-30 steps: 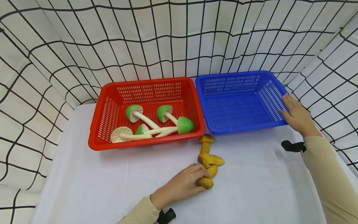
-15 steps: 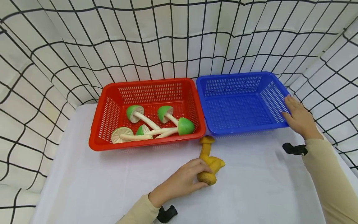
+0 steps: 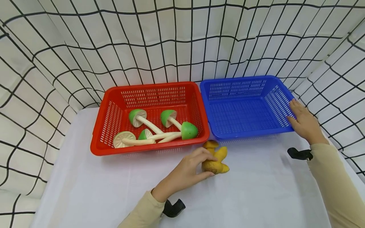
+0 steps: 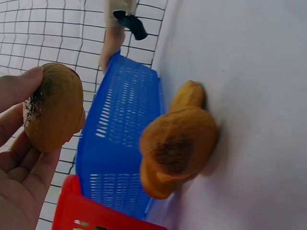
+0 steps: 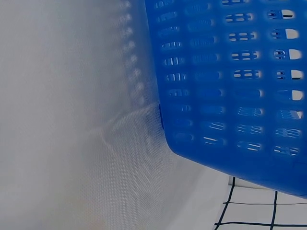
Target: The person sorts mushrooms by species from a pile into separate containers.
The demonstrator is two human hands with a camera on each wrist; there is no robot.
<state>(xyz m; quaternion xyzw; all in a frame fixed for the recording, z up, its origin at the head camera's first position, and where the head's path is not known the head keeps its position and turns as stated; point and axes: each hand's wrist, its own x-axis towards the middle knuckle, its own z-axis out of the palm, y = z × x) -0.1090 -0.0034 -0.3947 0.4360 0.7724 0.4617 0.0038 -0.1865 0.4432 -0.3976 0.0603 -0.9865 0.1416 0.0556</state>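
My left hand [image 3: 185, 169] pinches a yellow-brown toy mushroom [image 4: 55, 108] between thumb and fingers, its dark-marked end towards the left wrist camera. Close to it, more yellow mushrooms [image 4: 180, 141] lie on the white cloth; in the head view the held one partly covers them. A brown cap [image 3: 210, 144] of one shows just in front of where the two baskets meet. At the far right, my right hand [image 3: 306, 123] rests with extended fingers against the right rim of the blue basket [image 3: 242, 136]. The right wrist view shows that basket's slotted wall but no fingers.
Left of the blue basket stands a red basket [image 3: 151, 149], holding several green-capped toy mushrooms [image 3: 189, 130] with white stems. Black netting [image 3: 176, 41] over white sheeting surrounds the back and sides. White cloth [image 3: 251, 190] covers the table.
My left hand has closed in on the mushroom nearest me and moved it forward, towards the baskets, over the others. My right hand has stayed at the blue basket's rim.
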